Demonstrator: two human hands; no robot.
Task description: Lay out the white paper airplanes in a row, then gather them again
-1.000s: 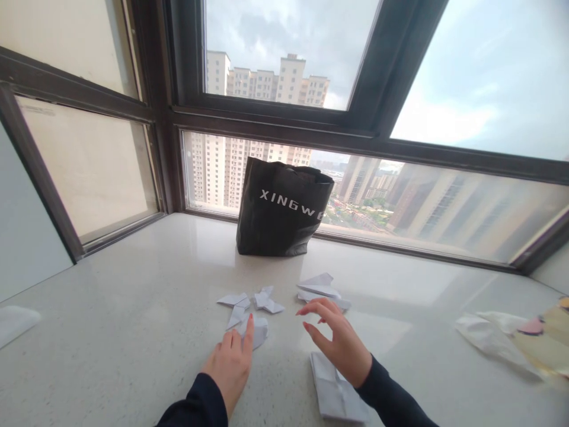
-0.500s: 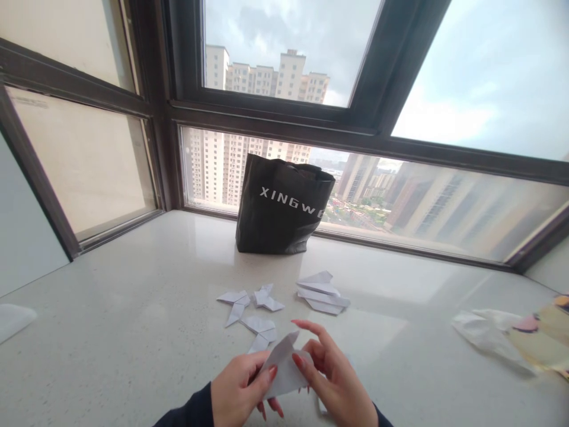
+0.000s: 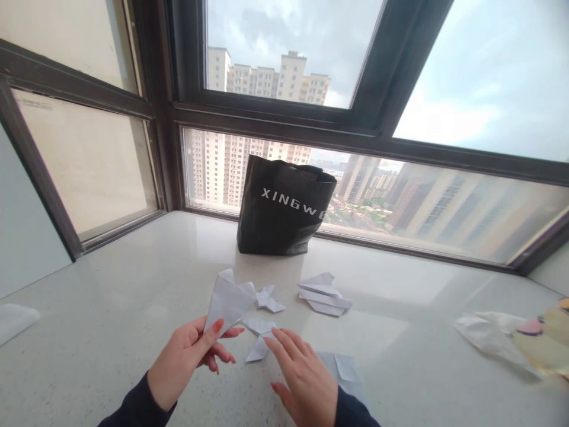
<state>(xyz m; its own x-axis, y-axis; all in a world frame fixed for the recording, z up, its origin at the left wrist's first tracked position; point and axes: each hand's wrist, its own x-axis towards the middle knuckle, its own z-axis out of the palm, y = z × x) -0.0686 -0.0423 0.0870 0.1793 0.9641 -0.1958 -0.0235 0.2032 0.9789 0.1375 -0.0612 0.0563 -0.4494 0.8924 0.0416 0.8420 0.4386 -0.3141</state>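
My left hand pinches a folded white paper between thumb and fingers, raised over the counter. Nothing is held in my right hand; its fingers are apart, with the fingertips at a folded paper shape on the counter. Whether they touch it, I cannot tell. Behind lies a small folded piece, and to its right are paper planes side by side. A creased paper sheet is partly hidden by my right hand and sleeve.
A black bag stands upright at the back of the white counter, by the window frame. Crumpled plastic packaging lies at the right, and a white object sits at the left edge.
My left hand has moved left and forward with the folded paper. My right hand has let go of that paper and moved slightly left, uncovering the creased sheet.
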